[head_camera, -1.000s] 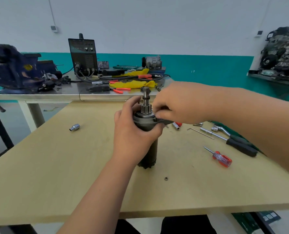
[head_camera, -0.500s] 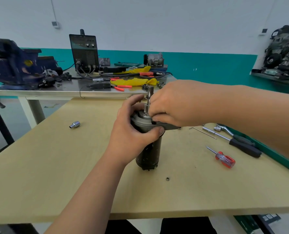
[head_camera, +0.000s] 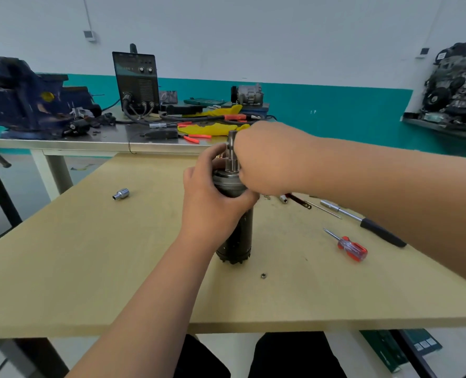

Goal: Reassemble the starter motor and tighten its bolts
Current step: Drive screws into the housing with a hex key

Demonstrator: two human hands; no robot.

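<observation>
The dark cylindrical starter motor (head_camera: 237, 241) stands upright on the wooden table (head_camera: 90, 268), its splined shaft (head_camera: 232, 156) pointing up. My left hand (head_camera: 212, 203) grips the upper part of the motor body from the left. My right hand (head_camera: 267, 159) sits over the top end beside the shaft, fingers curled down onto the motor's top; what the fingers hold is hidden. A small nut (head_camera: 263, 275) lies on the table just in front of the motor.
A socket (head_camera: 121, 193) lies to the left. To the right lie a red-handled screwdriver (head_camera: 349, 248), a black-handled tool (head_camera: 373, 227), a thin rod (head_camera: 324, 210) and small parts. Behind stands a metal bench (head_camera: 90, 144) with a blue vise (head_camera: 22, 96), a welder (head_camera: 136, 80) and cables.
The motor and both hands kept their grip while shifting slightly on the table; my right hand slid a little higher along the shaft. The view also shifted.
</observation>
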